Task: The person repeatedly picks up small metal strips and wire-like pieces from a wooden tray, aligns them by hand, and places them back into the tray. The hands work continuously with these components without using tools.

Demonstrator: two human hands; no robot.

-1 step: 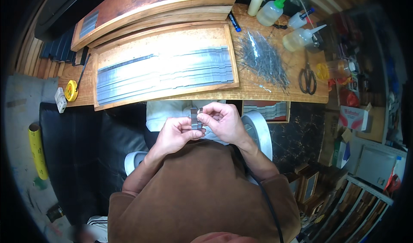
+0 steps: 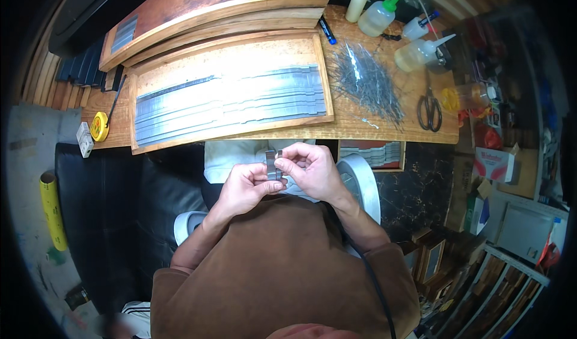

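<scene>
Two hands, the left hand (image 2: 246, 189) and the right hand (image 2: 312, 172), pinch small grey metal pieces (image 2: 271, 167), too fine to count, between thumbs and fingers, near the worktop's (image 2: 360, 133) front edge. Beyond lie one yellow tape measure (image 2: 99, 127), one tray (image 2: 324, 81) of metal strips (image 2: 294, 96) blurred by glare, one pair of scissors (image 2: 430, 96), one dark heap of slivers (image 2: 372, 87) and one marker (image 2: 327, 31); farther back stand two squeeze bottles (image 2: 377, 21). Lettering shows on one red-and-white box (image 2: 494, 165), at right.
</scene>
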